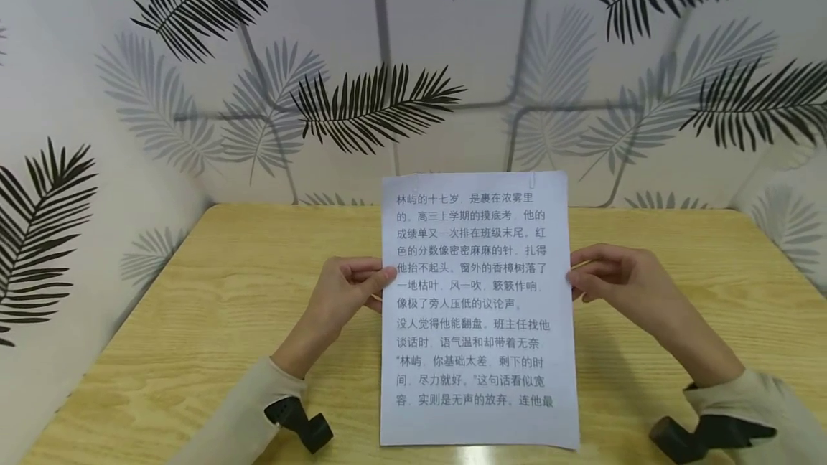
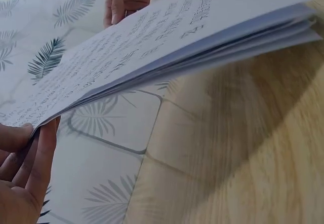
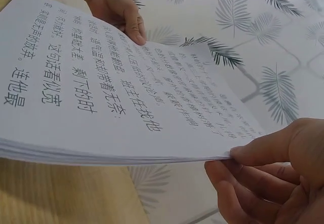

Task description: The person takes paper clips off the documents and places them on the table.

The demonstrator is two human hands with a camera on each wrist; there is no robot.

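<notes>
Well, to the left of the stack of paper I see the left sleeve, cut off by the lower border of my head feed, with a black wrist device on it. The left hand pinches the stack's left edge, thumb on the front; its other fingers are partly hidden behind. In the left wrist feed the sheets spread apart at that side, too tightly layered for me to count.

The stack itself is held between both hands, above the wood-grained surface. A pale clip at its top edge, right of centre, is hard to make out. Only the front sheet can be read: large Chinese print beginning "林屿的十七岁" and breaking off at the bottom with "连他最". The print faces the person, right way up; the stack's long axis runs from its top edge, towards the leaf-patterned wall, down to its bottom edge, nearest the person.

At the stack's right edge the right hand is clamped on the paper too, thumb in front, fingers partly behind. Below it, right of the stack, the right sleeve is cut off as well.
</notes>
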